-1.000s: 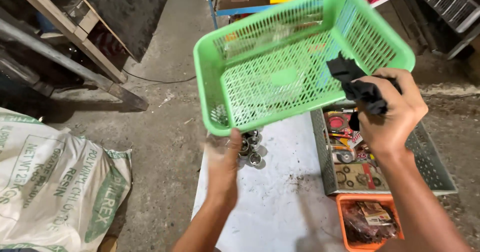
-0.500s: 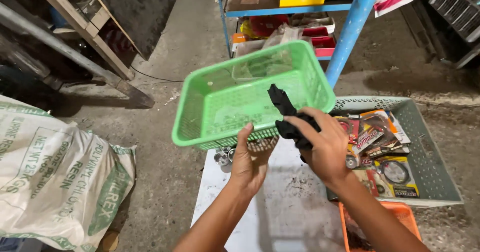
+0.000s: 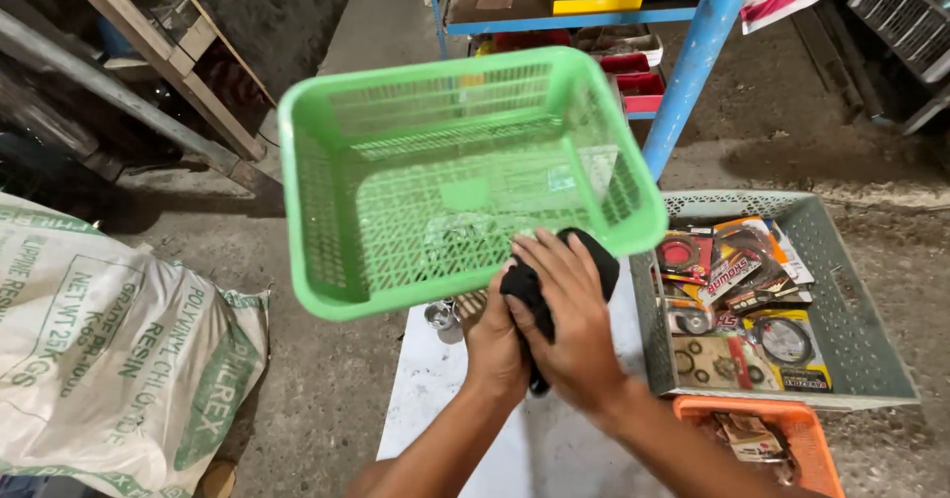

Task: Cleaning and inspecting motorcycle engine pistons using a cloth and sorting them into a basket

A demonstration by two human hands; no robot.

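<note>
At frame centre, the left hand seemingly grips the green plastic basket underneath, while the right hand presses a clutched black cloth against it.

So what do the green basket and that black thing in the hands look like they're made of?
Green basket: moulded plastic, likely, with a smooth rim and lattice walls. Black thing under the right hand: seemingly soft cloth, matte and bunched. The left hand grips the basket.
</note>
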